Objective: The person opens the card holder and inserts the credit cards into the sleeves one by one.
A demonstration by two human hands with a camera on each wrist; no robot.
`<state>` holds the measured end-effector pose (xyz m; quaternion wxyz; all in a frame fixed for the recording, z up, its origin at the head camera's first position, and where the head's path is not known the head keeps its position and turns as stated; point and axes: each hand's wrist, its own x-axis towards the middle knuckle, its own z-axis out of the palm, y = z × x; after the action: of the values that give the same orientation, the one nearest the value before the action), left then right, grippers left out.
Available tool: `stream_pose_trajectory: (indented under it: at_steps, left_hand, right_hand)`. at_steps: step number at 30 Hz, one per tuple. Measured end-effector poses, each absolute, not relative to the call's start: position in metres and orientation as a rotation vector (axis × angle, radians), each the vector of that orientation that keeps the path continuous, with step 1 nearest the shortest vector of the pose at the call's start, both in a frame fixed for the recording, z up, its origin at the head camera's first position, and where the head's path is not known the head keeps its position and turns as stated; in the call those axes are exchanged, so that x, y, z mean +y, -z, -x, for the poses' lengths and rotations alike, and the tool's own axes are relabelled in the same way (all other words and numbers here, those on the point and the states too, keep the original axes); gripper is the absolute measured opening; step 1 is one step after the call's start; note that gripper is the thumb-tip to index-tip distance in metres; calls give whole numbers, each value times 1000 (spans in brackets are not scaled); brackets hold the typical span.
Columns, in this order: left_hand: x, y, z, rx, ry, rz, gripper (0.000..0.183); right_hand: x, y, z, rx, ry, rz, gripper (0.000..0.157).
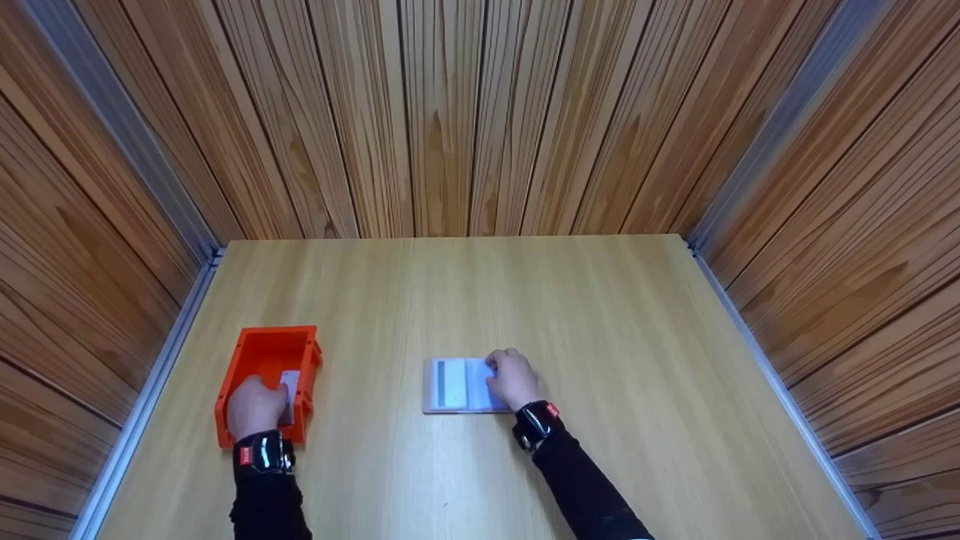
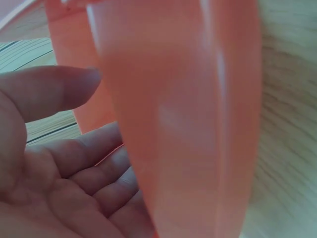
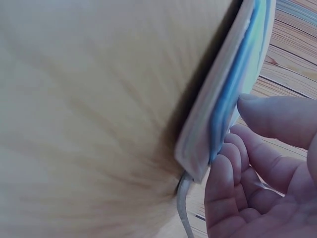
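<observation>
My left hand reaches into an orange bin. In the left wrist view the thumb is extended and stands apart from the bent fingers, whose tips are hidden behind the bin's wall. A pale lilac flat piece leans inside the bin, right beside this hand. At the table's middle lies a flat rectangular pad with a layered blue-and-white top. My right hand holds its right edge with bent fingers. In the right wrist view, thumb and fingertips meet the blue layer.
A light wooden table carries everything. Wood-panelled walls with metal corner strips close in the back and both sides. In the right wrist view a thin grey cable hangs by the pad's corner.
</observation>
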<state>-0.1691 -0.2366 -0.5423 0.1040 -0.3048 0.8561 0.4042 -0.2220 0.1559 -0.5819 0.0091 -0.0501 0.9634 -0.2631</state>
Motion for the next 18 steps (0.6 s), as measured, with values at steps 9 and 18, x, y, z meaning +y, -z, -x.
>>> stream_pose_trajectory:
  at_steps: [9,18]
  left_hand:
    - [-237,551,167,2569,-1169,859,33]
    - [-236,553,168,2563,-1194,860,37]
  right_hand:
    - [157,583,221,3000,812,158,26]
    - [156,582,222,3005,809,156,26]
